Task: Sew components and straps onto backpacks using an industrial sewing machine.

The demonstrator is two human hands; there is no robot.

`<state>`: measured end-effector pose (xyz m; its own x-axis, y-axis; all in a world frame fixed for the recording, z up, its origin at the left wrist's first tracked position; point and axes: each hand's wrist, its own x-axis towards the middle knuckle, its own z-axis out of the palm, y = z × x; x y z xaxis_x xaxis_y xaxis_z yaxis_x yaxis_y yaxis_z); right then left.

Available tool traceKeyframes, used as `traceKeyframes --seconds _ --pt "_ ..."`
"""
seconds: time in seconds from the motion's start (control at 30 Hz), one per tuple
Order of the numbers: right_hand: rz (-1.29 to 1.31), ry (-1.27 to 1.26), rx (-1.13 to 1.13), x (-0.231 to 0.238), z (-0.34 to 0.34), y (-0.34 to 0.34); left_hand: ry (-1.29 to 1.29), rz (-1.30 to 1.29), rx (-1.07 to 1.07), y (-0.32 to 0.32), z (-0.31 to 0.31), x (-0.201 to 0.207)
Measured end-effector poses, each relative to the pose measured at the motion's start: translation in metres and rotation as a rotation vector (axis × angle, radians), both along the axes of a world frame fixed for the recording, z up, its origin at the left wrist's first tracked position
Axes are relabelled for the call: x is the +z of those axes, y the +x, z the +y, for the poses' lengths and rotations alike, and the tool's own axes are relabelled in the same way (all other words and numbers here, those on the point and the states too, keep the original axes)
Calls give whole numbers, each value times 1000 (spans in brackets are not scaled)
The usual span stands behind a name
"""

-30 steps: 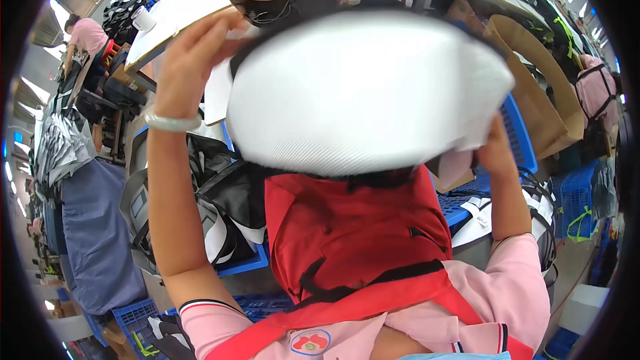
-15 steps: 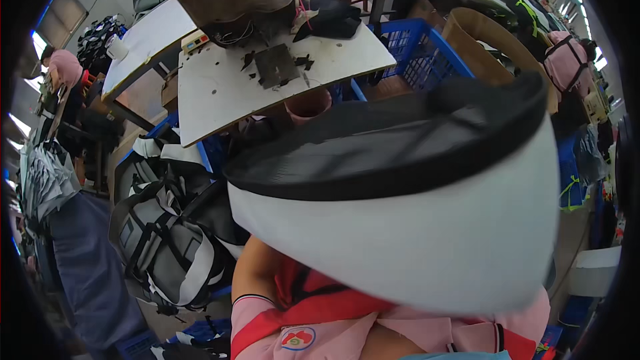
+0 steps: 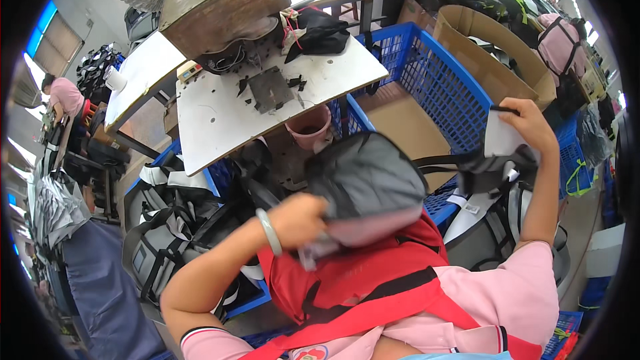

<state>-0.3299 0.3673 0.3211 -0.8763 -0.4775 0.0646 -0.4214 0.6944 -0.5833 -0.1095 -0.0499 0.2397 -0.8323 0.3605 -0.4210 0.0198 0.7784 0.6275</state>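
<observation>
A black and grey bag (image 3: pixel 370 173), smeared by motion, is held over my lap in front of my red apron (image 3: pixel 367 277). My left hand (image 3: pixel 297 220), with a pale bangle at its wrist, is closed on the bag's near left edge. Out to the right, my right hand (image 3: pixel 527 125) is raised, its fingers closed on the black-edged top of a white fabric piece (image 3: pixel 501 139). Black straps (image 3: pixel 443 161) run from the bag toward a dark bundle below that hand. Whether the white piece belongs to the same bag, I cannot tell.
A white worktable (image 3: pixel 220 123) carries a rusty metal machine (image 3: pixel 227 10) and black scraps. Beneath stands a pink bucket (image 3: pixel 310 127). A blue crate (image 3: pixel 460 93) holds cardboard. Grey bags (image 3: pixel 160 253) lie piled left, more (image 3: pixel 490 227) right. Another person (image 3: pixel 65 97) works far left.
The large white and black piece that filled the middle has dropped out of the way. Both my hands now show, the left over my lap and the right raised at the right.
</observation>
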Motion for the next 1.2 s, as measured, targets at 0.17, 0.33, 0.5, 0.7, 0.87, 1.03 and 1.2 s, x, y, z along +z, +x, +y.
traceKeyframes --seconds 0.17,0.33,0.5,0.7,0.87,1.03,1.2 --pt "41 236 479 61 -58 54 404 -156 -336 28 42 61" --pt "-43 318 543 59 -93 38 421 -107 263 2 -6 48" --pt "-92 268 420 69 -99 13 243 -143 694 -28 -73 1" --pt "241 159 1026 23 -188 30 154 -180 376 -44 -45 -9" --pt "452 82 1300 -34 -269 29 323 -137 338 -52 -46 27" --pt "434 -159 1201 -38 -301 13 202 73 227 -43 -62 44" --pt "324 -64 1365 -42 -317 12 137 -42 175 -55 -80 44"
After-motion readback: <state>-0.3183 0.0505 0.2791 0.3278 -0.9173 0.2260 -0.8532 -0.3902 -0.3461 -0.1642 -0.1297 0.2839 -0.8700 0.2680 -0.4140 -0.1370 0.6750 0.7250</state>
